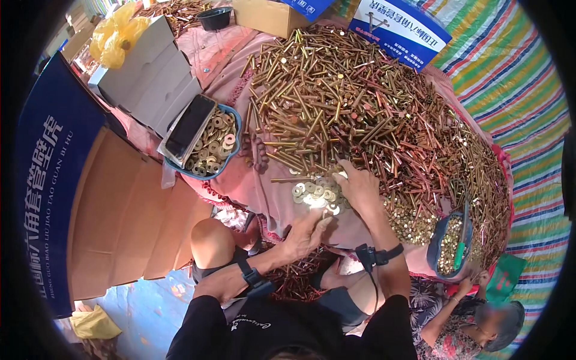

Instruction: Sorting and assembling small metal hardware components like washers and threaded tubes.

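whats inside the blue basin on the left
Flat metal washers lie in the blue basin; a dark phone covers part of it, hiding what lies beneath. The washers hide its bottom.

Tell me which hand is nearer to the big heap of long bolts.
Right. The right hand is at the near edge of the bolt heap; the left hand is farther off, on the near side of the small washer pile.

From my remote station, the right hand's [360, 189] fingertips merge indistinctly with the bolts [360, 129]; glare perhaps masks several washers [327, 193]. The phone [190, 126] partly covers the basin [210, 176]; a co-worker [459, 336] is blurred about the head.
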`<state>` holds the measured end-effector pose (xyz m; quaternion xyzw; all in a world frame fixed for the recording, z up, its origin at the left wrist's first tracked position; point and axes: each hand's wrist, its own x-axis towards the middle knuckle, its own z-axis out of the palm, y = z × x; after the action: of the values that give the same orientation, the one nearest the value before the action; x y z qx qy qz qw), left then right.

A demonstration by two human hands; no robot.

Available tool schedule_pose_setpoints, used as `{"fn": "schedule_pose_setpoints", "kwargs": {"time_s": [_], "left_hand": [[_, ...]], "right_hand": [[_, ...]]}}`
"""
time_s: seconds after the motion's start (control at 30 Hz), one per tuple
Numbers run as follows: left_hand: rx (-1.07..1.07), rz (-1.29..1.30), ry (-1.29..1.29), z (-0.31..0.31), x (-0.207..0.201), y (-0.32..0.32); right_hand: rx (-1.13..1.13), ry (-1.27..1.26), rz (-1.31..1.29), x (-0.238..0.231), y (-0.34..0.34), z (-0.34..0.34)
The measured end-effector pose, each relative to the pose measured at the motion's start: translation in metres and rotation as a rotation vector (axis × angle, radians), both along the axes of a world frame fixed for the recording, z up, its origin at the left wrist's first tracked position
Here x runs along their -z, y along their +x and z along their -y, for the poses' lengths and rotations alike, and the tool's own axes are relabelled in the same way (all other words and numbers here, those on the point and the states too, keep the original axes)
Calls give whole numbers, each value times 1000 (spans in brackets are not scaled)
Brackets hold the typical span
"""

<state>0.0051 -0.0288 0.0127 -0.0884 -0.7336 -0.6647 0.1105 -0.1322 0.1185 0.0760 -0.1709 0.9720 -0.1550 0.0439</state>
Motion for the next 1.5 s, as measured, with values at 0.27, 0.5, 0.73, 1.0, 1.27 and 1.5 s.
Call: {"fn": "schedule_pose_setpoints", "kwargs": {"time_s": [0.27, 0.5, 0.73, 1.0, 1.27, 1.5], "left_hand": [[31, 131, 59, 2, -11, 1], [58, 207, 137, -2, -1, -3], [74, 237, 179, -8, 1, 3], [51, 161, 64, -13, 2, 0], [92, 309, 133, -13, -5, -12], [-77, 19, 32, -57, 64, -14]], "right_hand": [[93, -65, -24, -6, 29, -38], [234, -211, -110, -6, 26, -36], [236, -150, -162, 2, 37, -42], [161, -203, -231, 9, 39, -50], [204, -93, -212, 13, 28, -43], [150, -172, -303, 33, 27, -67]]}}
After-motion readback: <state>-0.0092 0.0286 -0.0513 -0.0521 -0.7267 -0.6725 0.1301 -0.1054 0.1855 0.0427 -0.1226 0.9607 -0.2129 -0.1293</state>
